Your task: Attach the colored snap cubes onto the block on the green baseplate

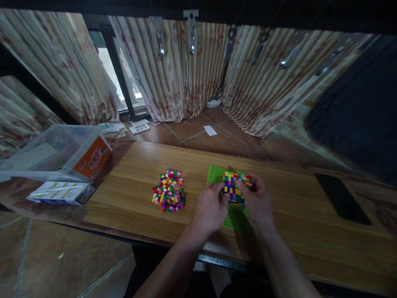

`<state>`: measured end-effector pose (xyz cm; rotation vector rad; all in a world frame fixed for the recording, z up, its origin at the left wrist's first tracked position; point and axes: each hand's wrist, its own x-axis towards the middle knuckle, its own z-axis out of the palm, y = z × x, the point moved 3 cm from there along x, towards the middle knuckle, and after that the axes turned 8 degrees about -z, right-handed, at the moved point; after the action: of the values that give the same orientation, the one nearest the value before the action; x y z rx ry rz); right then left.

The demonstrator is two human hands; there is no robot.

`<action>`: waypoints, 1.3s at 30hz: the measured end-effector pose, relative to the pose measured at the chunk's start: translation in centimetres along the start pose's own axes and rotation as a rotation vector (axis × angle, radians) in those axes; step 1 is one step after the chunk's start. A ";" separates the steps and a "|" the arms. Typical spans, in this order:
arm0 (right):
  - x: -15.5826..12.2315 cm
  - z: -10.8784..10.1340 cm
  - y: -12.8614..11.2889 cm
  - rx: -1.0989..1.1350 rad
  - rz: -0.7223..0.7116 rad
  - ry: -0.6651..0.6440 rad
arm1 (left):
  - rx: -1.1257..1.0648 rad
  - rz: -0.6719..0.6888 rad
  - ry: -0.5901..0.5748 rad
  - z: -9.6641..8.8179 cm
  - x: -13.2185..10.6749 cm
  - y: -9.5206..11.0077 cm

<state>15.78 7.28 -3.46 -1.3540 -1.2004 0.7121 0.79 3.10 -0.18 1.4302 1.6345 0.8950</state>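
Note:
A block of many-coloured toy bricks (233,187) stands on a green studded baseplate (214,174). My left hand (211,208) grips its left side, fingers bent against the bricks. On the opposite side my right hand (258,199) holds it, with the thumb lying over the front and the fingers curled round the right edge. My palms and fingers cover parts of the block and of the plate. To the left, a heap of small loose bricks (169,192) in mixed colours lies on the wooden board.
The wooden board (130,198) lies across the table. At the left are a clear plastic bin (58,136), an orange packet (93,159) and a white-and-yellow box (62,193). A black phone-like slab (343,198) lies at the right. Striped curtains (173,74) hang behind.

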 end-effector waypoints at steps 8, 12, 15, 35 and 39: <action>-0.2 0.2 -0.5 0.022 0.078 0.003 | -0.018 0.014 -0.003 0.3 0.3 -0.7; -0.3 -0.1 -0.3 0.130 0.134 -0.004 | -0.018 0.004 0.011 0.2 0.5 -1.0; 0.0 -0.5 0.0 0.266 0.206 0.026 | -0.010 -0.003 0.008 0.0 0.5 -0.7; 0.0 -1.2 -0.8 0.256 0.270 -0.003 | -0.039 -0.061 0.136 -0.7 0.9 0.2; -0.1 -1.2 -0.9 0.215 0.203 -0.019 | -0.168 -0.065 0.108 0.4 1.5 -0.4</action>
<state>16.62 6.62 -2.44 -1.3004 -0.9782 0.9713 0.88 4.59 -0.88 1.2265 1.6331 1.0609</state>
